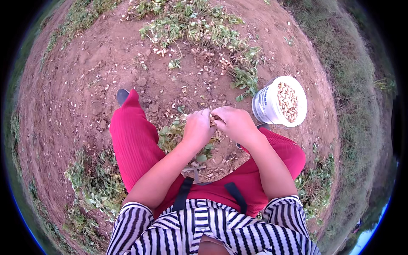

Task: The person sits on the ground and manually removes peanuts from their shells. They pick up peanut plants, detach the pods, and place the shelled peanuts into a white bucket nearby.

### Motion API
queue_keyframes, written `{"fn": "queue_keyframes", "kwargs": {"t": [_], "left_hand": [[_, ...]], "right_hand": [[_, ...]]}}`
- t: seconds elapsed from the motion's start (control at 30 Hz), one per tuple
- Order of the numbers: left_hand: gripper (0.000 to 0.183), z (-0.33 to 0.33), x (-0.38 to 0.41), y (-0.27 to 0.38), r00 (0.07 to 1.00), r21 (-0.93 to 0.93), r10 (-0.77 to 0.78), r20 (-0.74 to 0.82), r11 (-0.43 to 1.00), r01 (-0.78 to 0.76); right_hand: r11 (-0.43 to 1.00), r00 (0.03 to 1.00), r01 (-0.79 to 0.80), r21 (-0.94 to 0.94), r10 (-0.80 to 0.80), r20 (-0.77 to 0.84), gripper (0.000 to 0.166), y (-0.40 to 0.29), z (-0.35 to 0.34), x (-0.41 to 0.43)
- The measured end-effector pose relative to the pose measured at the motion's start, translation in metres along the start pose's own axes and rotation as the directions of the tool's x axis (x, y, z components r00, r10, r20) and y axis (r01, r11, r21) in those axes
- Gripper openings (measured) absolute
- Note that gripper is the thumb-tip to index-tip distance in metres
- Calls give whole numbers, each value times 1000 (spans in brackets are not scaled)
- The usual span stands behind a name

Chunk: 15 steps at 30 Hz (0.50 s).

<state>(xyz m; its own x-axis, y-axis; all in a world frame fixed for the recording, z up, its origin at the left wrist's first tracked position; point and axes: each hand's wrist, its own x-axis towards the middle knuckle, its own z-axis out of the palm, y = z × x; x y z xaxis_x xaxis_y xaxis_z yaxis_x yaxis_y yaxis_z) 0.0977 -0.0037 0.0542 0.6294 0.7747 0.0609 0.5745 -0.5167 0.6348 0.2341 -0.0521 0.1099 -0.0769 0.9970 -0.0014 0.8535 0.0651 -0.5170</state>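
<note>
Both hands meet in front of me, between my knees. My left hand [198, 127] is closed around part of a peanut plant [172, 134], whose leaves hang below it over the soil. The fingers of my right hand [234, 120] pinch peanut pods [213, 120] at the roots, close against the left fingertips; the fingers partly hide them. To the right of the right hand, a white plastic bucket [269, 103] with writing on its side stands tilted in this view. Peanuts in their shells [287, 102] fill much of it.
Pulled peanut plants [197, 28] with pods lie on the bare soil ahead. More plants lie behind at the left [98, 181] and right [315, 185]. Feathery green growth [347, 95] borders the soil at the right. A dark shoe [122, 96] shows beyond my left knee.
</note>
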Motion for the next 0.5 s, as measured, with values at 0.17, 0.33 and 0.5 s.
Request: {"fn": "queue_keyframes", "kwargs": {"t": [0.17, 0.33, 0.5], "left_hand": [[32, 10, -1, -6, 999, 14, 40, 2, 999, -40], [23, -1, 2, 2, 997, -64, -73, 5, 995, 73], [21, 5, -3, -8, 1000, -54, -16, 17, 998, 17]], "right_hand": [[997, 994, -53, -61, 59, 96, 21, 5, 6, 0], [992, 990, -101, 72, 93, 107, 23, 4, -2, 4], [993, 994, -68, 102, 59, 89, 24, 1, 1, 6]]}}
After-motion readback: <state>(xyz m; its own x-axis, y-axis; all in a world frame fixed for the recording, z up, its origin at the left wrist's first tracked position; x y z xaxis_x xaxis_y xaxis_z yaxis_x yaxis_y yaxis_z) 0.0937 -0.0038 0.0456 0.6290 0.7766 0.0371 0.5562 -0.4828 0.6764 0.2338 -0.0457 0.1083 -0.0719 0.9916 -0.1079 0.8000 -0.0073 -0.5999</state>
